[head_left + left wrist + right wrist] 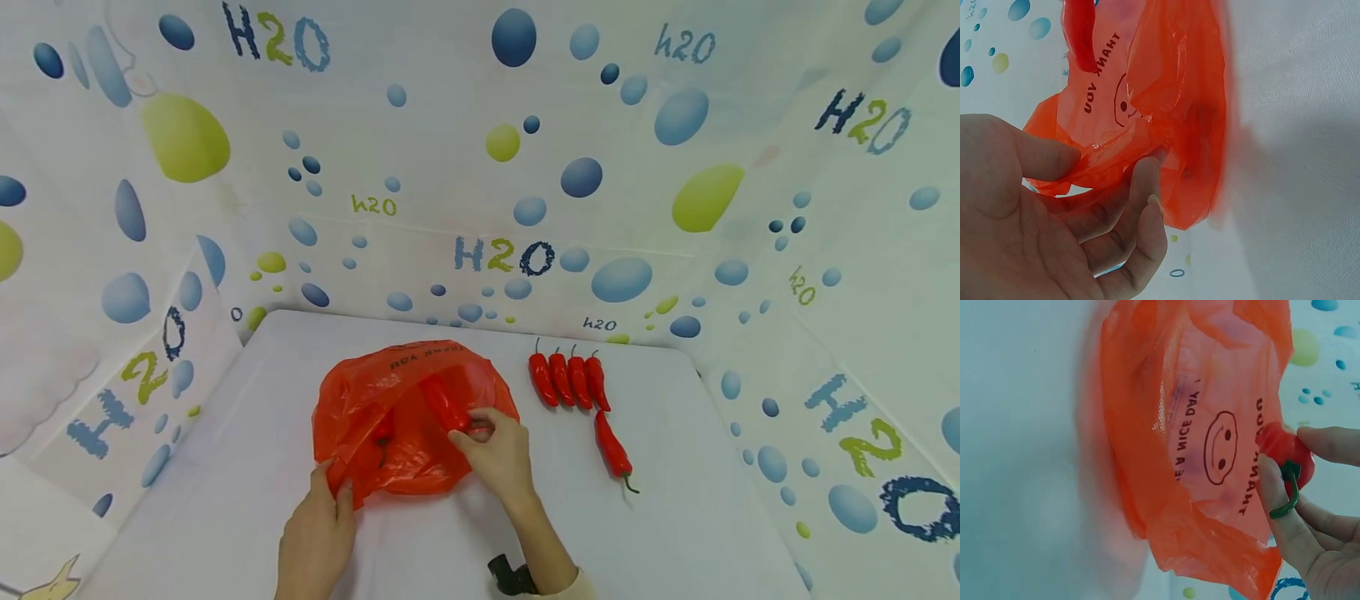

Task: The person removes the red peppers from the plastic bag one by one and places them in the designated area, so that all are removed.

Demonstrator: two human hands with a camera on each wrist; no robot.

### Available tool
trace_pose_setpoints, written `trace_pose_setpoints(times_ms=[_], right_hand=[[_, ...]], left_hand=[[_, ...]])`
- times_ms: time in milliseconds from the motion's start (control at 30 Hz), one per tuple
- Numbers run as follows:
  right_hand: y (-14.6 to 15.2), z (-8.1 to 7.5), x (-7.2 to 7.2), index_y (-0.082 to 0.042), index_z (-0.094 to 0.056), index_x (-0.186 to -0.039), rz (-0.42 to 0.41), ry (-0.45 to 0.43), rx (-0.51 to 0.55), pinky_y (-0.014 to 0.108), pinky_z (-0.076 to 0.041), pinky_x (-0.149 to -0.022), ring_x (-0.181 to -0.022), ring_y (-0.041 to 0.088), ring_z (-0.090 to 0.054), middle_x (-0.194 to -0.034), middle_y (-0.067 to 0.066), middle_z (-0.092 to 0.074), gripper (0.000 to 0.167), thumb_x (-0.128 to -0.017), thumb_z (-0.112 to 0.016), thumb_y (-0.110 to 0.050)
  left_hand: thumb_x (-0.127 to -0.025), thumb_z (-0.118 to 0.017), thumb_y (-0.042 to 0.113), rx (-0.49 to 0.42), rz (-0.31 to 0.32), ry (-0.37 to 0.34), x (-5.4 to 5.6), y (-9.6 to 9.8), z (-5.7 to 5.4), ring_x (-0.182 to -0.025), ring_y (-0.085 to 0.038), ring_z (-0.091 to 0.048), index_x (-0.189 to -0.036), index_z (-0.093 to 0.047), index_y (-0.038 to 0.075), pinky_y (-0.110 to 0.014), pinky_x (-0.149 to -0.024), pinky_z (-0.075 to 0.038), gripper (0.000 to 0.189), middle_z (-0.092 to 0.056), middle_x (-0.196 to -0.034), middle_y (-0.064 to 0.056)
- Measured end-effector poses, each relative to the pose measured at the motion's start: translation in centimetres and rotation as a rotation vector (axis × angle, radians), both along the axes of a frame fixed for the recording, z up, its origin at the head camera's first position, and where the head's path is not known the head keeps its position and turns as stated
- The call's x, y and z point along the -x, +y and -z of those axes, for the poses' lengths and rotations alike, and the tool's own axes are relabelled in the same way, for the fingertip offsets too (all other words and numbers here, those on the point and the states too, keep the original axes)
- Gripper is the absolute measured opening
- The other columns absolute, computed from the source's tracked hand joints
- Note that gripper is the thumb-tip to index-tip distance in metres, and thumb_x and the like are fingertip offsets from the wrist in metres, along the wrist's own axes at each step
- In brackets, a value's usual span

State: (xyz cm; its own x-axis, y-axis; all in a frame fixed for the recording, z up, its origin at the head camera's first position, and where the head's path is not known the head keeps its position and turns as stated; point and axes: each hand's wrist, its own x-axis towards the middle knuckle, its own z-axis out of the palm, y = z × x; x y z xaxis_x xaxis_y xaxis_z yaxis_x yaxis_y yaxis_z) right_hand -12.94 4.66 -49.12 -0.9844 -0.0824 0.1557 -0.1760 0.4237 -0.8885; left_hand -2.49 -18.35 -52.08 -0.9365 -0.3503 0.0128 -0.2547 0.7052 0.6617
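An orange-red plastic bag [345, 392] with "THANK YOU" print lies on the white table, its mouth facing me. My left hand [318, 533] pinches the near-left edge of the bag between thumb and fingers. With thumb and fingers, my right hand [498, 458] grips a red chili pepper [444, 404] at the bag's mouth. In the right wrist view the pepper's green stem [1293, 487] points back toward the palm. Inside the bag, near its left side, shows another red pepper [382, 432] with a dark stem, partly hidden by the plastic.
Several red chili peppers [567, 381] lie side by side in a row right of the bag. One more pepper [613, 446] lies below them, stem toward me. The white table [675, 517] is backed by walls of printed sheet. A black device [512, 575] is at my right wrist.
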Motion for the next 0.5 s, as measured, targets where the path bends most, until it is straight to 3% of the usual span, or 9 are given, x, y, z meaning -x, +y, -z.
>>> trace_pose_setpoints(times_ms=[300, 500], right_hand=[[0.9, 0.9, -1.0, -0.005, -0.075, -0.121, 0.038, 0.036, 0.057, 0.029, -0.062, -0.073, -0.084, 0.017, -0.076, -0.101, 0.006, -0.077, 0.041, -0.088, -0.086, -0.025], [1.6, 1.0, -1.6, -0.009, -0.075, -0.121, 0.067, -0.001, 0.078, 0.027, -0.062, -0.072, -0.085, 0.02, -0.076, -0.099, 0.002, -0.077, 0.039, -0.088, -0.087, -0.027]], left_hand=[[-0.108, -0.048, 0.021, -0.006, 0.0, -0.01, 0.1, 0.0, 0.0, -0.09, -0.051, -0.069, -0.146, -0.038, -0.009, -0.066, -0.074, -0.054, 0.049, -0.069, -0.108, -0.033], [-0.108, -0.047, 0.02, -0.008, 0.001, -0.017, 0.1, 0.1, 0.0, -0.09, -0.05, -0.069, -0.145, -0.038, -0.009, -0.065, -0.074, -0.054, 0.048, -0.069, -0.107, -0.032]])
